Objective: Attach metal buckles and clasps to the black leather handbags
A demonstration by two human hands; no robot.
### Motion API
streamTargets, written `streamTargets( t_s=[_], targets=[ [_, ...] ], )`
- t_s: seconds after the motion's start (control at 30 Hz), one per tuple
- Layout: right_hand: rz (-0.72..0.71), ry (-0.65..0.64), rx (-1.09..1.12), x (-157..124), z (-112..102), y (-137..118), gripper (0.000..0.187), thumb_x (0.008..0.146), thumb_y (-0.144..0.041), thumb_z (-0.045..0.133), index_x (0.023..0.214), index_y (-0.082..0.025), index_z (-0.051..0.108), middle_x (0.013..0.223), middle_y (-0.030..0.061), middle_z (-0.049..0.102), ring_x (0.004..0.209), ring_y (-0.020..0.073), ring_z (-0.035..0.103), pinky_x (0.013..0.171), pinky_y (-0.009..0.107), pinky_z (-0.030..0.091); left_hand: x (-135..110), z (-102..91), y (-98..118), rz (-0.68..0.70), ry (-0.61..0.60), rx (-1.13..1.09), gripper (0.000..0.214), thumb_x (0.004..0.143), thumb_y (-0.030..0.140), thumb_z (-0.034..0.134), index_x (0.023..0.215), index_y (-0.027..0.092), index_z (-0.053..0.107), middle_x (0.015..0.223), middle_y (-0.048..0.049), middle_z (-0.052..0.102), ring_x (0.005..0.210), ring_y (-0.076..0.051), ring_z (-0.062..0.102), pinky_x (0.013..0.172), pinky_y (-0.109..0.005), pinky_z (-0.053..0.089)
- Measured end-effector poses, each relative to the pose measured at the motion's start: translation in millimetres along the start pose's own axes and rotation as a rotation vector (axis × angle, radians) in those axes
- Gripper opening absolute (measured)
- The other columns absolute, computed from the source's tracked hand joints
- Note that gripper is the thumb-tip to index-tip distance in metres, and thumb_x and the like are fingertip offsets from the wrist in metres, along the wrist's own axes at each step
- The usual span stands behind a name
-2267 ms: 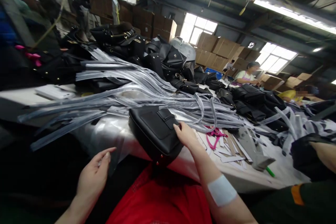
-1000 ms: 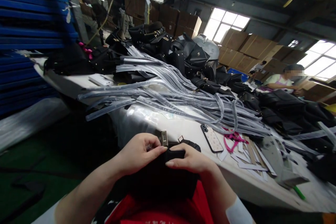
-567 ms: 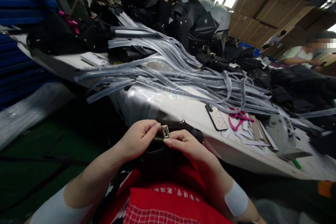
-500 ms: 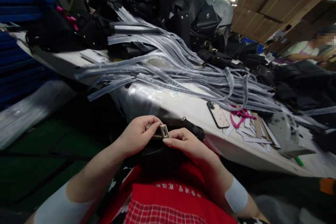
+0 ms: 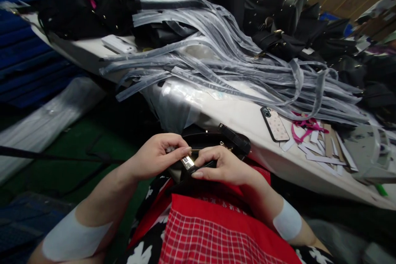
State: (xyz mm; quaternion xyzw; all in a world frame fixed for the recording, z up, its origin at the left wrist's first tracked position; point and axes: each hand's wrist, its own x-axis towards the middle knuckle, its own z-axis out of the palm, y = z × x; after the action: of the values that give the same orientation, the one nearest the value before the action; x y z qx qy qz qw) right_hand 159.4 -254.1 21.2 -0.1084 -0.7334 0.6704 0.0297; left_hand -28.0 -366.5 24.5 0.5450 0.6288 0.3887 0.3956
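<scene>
A black bag (image 5: pixel 204 137) with a gold zip lies across my lap, against the table edge. My left hand (image 5: pixel 162 154) is closed, thumb and fingers pinching the upper end of a shiny gold metal clasp (image 5: pixel 187 162). Some crumpled clear film (image 5: pixel 170 149) shows beside those fingers. At the clasp's lower end, my right hand (image 5: pixel 221 166) is closed on black material of the bag, thumb below and bent forefinger above. A black strap with a small gold fitting (image 5: pixel 230 134) rests on the bag behind the right hand. My fingers hide part of the clasp.
Film-wrapped straps (image 5: pixel 213 66) spread over the white table (image 5: pixel 213 109). A phone (image 5: pixel 275 124), pink-handled scissors (image 5: pixel 305 128) and paper strips (image 5: pixel 324 159) lie to the right. Black bags (image 5: pixel 269 0) are heaped behind. Blue stacked material (image 5: pixel 24 45) stands at left.
The view has tilted down and shifted left. The gold clasp has turned and lowered onto the bag, and my right fingers have moved from the clasp's side to the black material at its lower end.
</scene>
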Motion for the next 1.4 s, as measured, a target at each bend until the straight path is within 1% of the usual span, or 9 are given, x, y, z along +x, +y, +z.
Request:
streamTargets(
  t_s=[0.13,0.27,0.37,0.5,0.63,0.8,1.07,1.23,1.4],
  targets=[
    [0.034,-0.067,0.079,3,2,6,0.022,0.079,-0.038,0.071,0.087,-0.017,0.076,0.081,0.0015,0.068,0.074,0.0141,0.059,0.074,0.026,0.047,-3,-9.5,-1,0.093,-0.070,0.070,0.024,0.085,0.035,0.060,0.077,0.017,0.073,0.070,-0.0034,0.066,0.065,-0.012,0.060,0.059,-0.020,0.046],
    [0.154,0.059,0.168,6,3,12,0.024,0.076,-0.039,0.073,0.085,-0.017,0.076,0.079,0.0012,0.070,0.072,0.0138,0.059,0.074,0.027,0.046,-3,-10.8,1,0.215,0.117,0.237,0.021,0.087,0.030,0.057,0.088,0.018,0.075,0.070,-0.0033,0.065,0.064,-0.011,0.060,0.059,-0.019,0.046],
    [0.256,0.141,0.283,7,1,15,0.022,0.072,-0.037,0.075,0.079,-0.016,0.075,0.072,-0.0002,0.069,0.065,0.0111,0.056,0.068,0.025,0.044,-5,-9.2,1,0.337,0.178,0.370,0.022,0.089,0.027,0.054,0.096,0.019,0.074,0.072,-0.0031,0.065,0.066,-0.011,0.061,0.060,-0.020,0.047],
    [0.356,0.175,0.494,7,-3,19,0.021,0.065,-0.034,0.079,0.074,-0.015,0.075,0.064,-0.0016,0.066,0.058,0.0088,0.053,0.061,0.023,0.042,-10,-5.5,-2,0.473,0.144,0.520,0.024,0.090,0.021,0.053,0.106,0.017,0.071,0.076,-0.0040,0.066,0.068,-0.012,0.061,0.063,-0.021,0.049],
    [0.417,0.189,0.609,7,-5,23,0.024,0.059,-0.032,0.082,0.071,-0.014,0.074,0.063,-0.0006,0.067,0.055,0.0089,0.054,0.060,0.023,0.042,-13,-0.8,-6,0.515,0.114,0.644,0.028,0.092,0.022,0.050,0.111,0.018,0.068,0.080,-0.0047,0.067,0.070,-0.013,0.062,0.064,-0.022,0.050],
    [0.435,0.204,0.621,8,-4,24,0.024,0.058,-0.032,0.083,0.072,-0.014,0.075,0.065,-0.0003,0.069,0.056,0.0086,0.055,0.061,0.023,0.042,-16,1.1,-7,0.613,0.097,0.803,0.030,0.092,0.020,0.047,0.116,0.020,0.065,0.081,-0.0038,0.067,0.067,-0.013,0.059,0.059,-0.022,0.048],
    [0.460,0.244,0.612,10,0,26,0.027,0.053,-0.034,0.085,0.069,-0.015,0.075,0.063,-0.0010,0.069,0.055,0.0084,0.056,0.060,0.022,0.044,-18,3.1,3,0.794,0.083,1.084,0.028,0.093,0.013,0.040,0.104,0.009,0.065,0.071,-0.0056,0.064,0.062,-0.017,0.057,0.054,-0.029,0.048],
    [0.454,0.231,0.574,9,1,26,0.025,0.056,-0.033,0.085,0.070,-0.015,0.075,0.064,-0.0012,0.069,0.057,0.0085,0.056,0.062,0.023,0.044,-20,5.4,-3,0.804,0.103,1.077,0.028,0.094,0.013,0.039,0.105,0.009,0.064,0.076,-0.0064,0.066,0.067,-0.018,0.059,0.059,-0.029,0.051],
    [0.442,0.218,0.554,9,0,25,0.024,0.057,-0.033,0.084,0.071,-0.016,0.076,0.065,-0.0015,0.069,0.058,0.0082,0.055,0.063,0.023,0.043,-21,4.9,-7,0.780,0.142,0.976,0.023,0.093,0.015,0.044,0.104,0.009,0.063,0.079,-0.0062,0.066,0.064,-0.017,0.057,0.057,-0.029,0.048]
  ],
)
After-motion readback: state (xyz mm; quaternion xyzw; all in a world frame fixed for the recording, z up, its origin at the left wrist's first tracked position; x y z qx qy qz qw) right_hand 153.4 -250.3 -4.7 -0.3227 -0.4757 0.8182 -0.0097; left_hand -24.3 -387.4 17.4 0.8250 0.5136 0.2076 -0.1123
